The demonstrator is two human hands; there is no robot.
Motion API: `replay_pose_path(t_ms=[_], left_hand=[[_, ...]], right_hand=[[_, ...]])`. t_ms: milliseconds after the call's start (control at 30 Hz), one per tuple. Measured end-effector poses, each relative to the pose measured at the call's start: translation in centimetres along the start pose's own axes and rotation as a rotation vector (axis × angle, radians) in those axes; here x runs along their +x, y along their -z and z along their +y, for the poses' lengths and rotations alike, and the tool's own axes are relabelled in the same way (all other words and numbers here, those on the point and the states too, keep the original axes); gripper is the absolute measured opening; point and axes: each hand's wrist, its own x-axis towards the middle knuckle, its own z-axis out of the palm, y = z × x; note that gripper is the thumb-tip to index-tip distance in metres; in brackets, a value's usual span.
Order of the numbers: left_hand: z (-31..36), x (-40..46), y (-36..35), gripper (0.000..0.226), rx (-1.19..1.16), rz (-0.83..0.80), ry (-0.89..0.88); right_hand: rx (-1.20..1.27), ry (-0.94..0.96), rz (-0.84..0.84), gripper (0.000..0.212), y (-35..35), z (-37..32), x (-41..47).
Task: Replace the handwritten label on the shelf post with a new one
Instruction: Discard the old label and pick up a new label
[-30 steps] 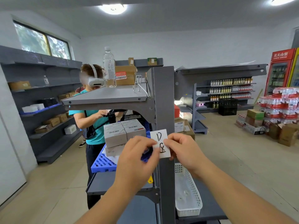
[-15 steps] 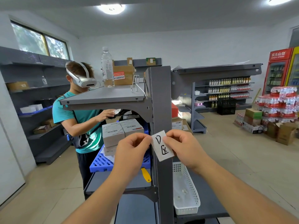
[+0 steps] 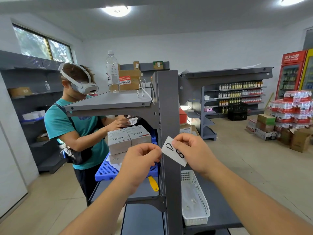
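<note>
The shelf post (image 3: 168,116) stands bare above the hands at twelve o'clock, while stacked boxes (image 3: 128,139) crowd ten o'clock and a white basket (image 3: 201,200) blocks five o'clock.

Counts on and around the shelf unit

Two hands are seen, left hand (image 3: 140,164) and right hand (image 3: 194,153), with one handwritten label (image 3: 174,152) at one grey shelf post (image 3: 169,116). One water bottle (image 3: 113,72), two grey cartons (image 3: 128,139), one white basket (image 3: 194,197), one blue crate (image 3: 105,172), one yellow-handled tool (image 3: 153,183) and one other person (image 3: 76,119) are counted.
</note>
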Motion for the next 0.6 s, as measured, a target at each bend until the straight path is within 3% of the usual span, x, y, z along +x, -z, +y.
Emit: replay_pose_path(t_ms=[367,433,600], left_hand=[[-0.18,-0.03,-0.12,0.022,-0.032,-0.06,-0.004],[-0.15,-0.03,-0.31,0.019,-0.036,-0.057,-0.016],[-0.21,0.1,-0.56,0.016,0.005,-0.004,-0.055]], right_hand=[[-0.045,0.032,-0.012,0.012,-0.18,0.63,0.13],[-0.109,0.087,0.022,0.003,-0.37,0.79,0.15],[-0.181,0.255,0.105,0.011,-0.49,0.03,-0.46]])
